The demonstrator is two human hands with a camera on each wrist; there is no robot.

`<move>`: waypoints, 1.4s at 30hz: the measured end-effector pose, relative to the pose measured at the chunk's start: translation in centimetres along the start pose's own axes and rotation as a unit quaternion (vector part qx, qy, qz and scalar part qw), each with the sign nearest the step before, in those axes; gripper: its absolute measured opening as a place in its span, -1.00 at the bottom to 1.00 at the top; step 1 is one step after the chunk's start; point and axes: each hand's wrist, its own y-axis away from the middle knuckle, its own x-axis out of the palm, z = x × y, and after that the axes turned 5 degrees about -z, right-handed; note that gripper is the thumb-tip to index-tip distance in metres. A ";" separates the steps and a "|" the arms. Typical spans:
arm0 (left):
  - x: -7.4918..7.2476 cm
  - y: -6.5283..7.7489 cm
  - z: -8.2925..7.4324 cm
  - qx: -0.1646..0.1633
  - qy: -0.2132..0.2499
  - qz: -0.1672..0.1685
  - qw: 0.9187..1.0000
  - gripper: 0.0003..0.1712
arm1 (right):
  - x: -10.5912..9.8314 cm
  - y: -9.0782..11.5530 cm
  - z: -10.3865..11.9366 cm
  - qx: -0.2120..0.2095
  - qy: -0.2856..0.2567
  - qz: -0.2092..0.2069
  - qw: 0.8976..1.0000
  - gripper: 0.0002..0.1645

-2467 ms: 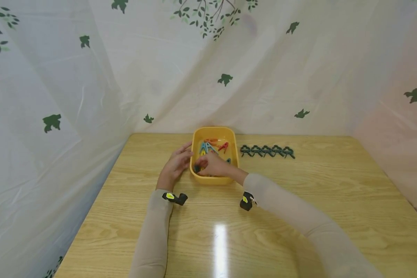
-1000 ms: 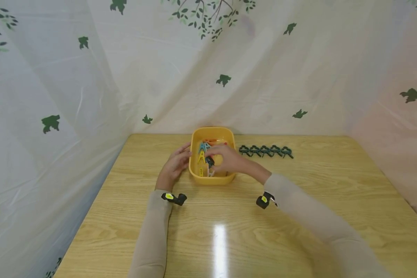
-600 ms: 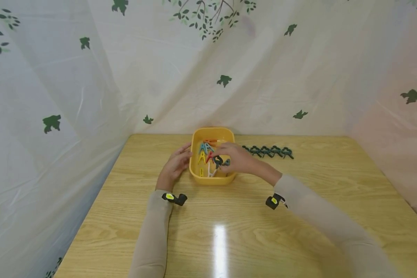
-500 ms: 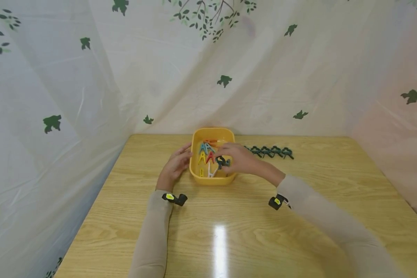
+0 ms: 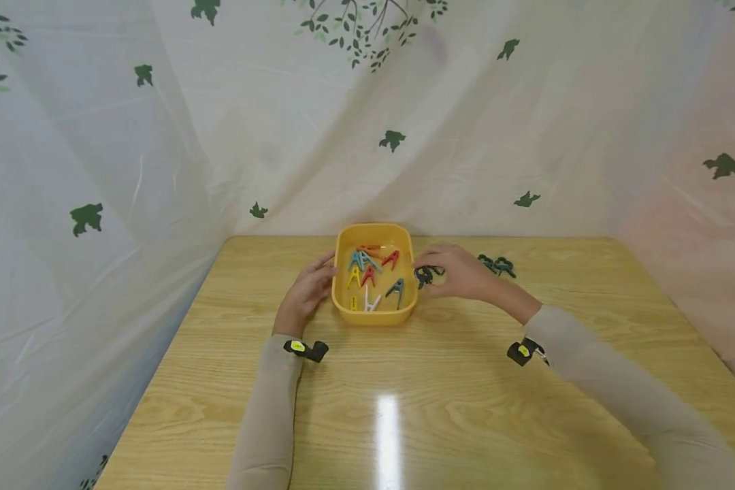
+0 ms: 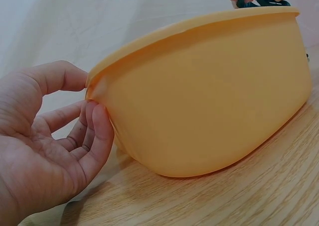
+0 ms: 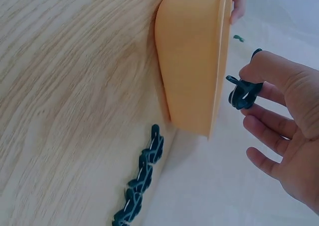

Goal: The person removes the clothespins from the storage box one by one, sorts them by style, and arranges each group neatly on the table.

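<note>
My left hand (image 5: 306, 291) grips the left side of a yellow plastic tub (image 5: 375, 318); in the left wrist view its fingertips pinch the tub's rim (image 6: 149, 42). Just beyond the tub's right rim, my right hand (image 5: 462, 273) holds a dark green plastic spring clip (image 7: 245, 92) between thumb and fingers, raised above the table. Inside the tub lie several small clothespins, among them a yellow one (image 5: 354, 276), red one (image 5: 368, 275), white one (image 5: 372, 302) and grey-green one (image 5: 396, 290).
Right of the tub, a row of similar dark green clips (image 7: 142, 178) lies on the wooden table (image 5: 343, 408); my right hand hides part of it in the head view. A pale curtain (image 5: 318, 156) with leaf prints hangs behind the table's back edge.
My right hand has lifted the dark green clip out of the tub and carried it rightward past the rim. The left hand has stayed at the tub's left side.
</note>
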 end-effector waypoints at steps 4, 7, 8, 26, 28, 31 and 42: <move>-0.1 0.0 0.0 0.002 0.003 0.001 1.000 -0.39 | -0.9 0.9 -1.5 0.013 0.011 0.003 1.000 -0.52; -0.1 0.0 0.0 0.003 -0.004 0.001 1.000 -0.38 | -1.6 1.7 -2.5 0.024 0.021 0.005 0.999 -0.52; -0.1 0.0 0.0 0.003 -0.006 0.000 1.000 -0.38 | -1.8 1.9 -2.8 0.025 0.025 0.005 0.999 -0.53; 0.2 0.6 -0.7 0.001 -0.023 0.030 0.999 -0.35 | -3.9 5.4 -9.6 0.078 0.136 0.057 0.986 -0.47; 0.3 0.9 -0.9 0.003 -0.029 0.034 0.999 -0.35 | -4.1 5.7 -10.0 0.086 0.136 0.063 0.985 -0.46; 0.5 1.2 -1.1 0.003 -0.034 0.035 0.999 -0.35 | -4.5 6.1 -10.6 0.088 0.138 0.066 0.984 -0.48; 0.0 0.0 -0.2 -0.004 -0.008 0.014 1.000 -0.38 | -4.7 7.9 -13.8 0.121 0.144 0.064 0.980 -0.48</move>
